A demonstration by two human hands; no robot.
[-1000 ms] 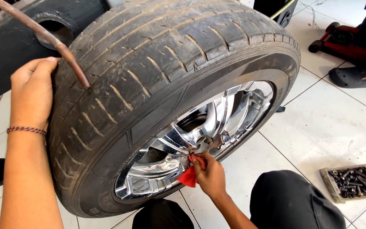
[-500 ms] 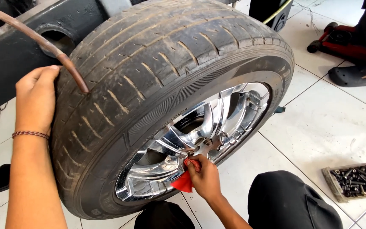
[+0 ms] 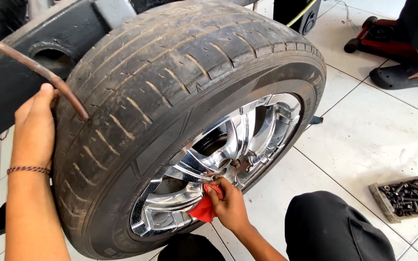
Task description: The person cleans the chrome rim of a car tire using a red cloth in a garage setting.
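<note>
Since a moment ago my right hand (image 3: 229,205) has crept slightly up toward the hub of the chrome rim (image 3: 228,159), and my view has drifted a little. Its fingers are clenched on a red rag (image 3: 202,209), pressed against a spoke beside the hub. My left hand (image 3: 35,125) lies flat, fingers released, on the back edge of the tyre (image 3: 170,82), which stands on the tiled floor (image 3: 364,140). A tray of bolts (image 3: 405,195) sits well apart on the floor.
</note>
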